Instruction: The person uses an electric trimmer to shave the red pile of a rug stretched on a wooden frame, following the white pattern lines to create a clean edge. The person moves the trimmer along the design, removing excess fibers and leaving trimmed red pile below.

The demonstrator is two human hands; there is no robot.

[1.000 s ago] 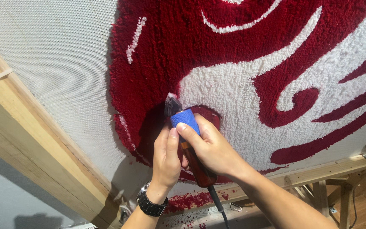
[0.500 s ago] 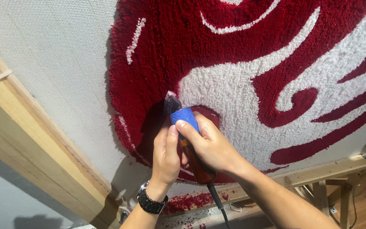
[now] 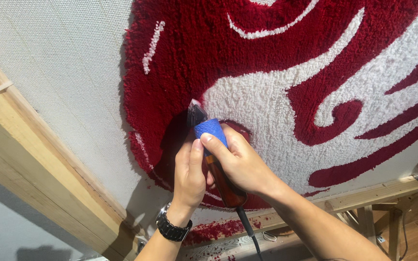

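Note:
A red and white tufted rug (image 3: 286,63) is stretched on pale backing cloth over a wooden frame. My right hand (image 3: 243,162) grips a corded electric trimmer (image 3: 211,145) with a blue top and a brown handle. Its dark blade head (image 3: 195,112) presses on the pile where red meets white. My left hand (image 3: 189,174), with a black wristwatch (image 3: 171,228) on the wrist, holds the trimmer's side just below the blue part, thumb up against it.
A wooden frame beam (image 3: 30,150) runs diagonally along the left. Bare backing cloth (image 3: 59,53) fills the upper left. Red yarn fluff (image 3: 214,231) lies on the lower frame rail (image 3: 378,191). The trimmer's black cord (image 3: 250,237) hangs down. A wooden floor shows at the bottom right.

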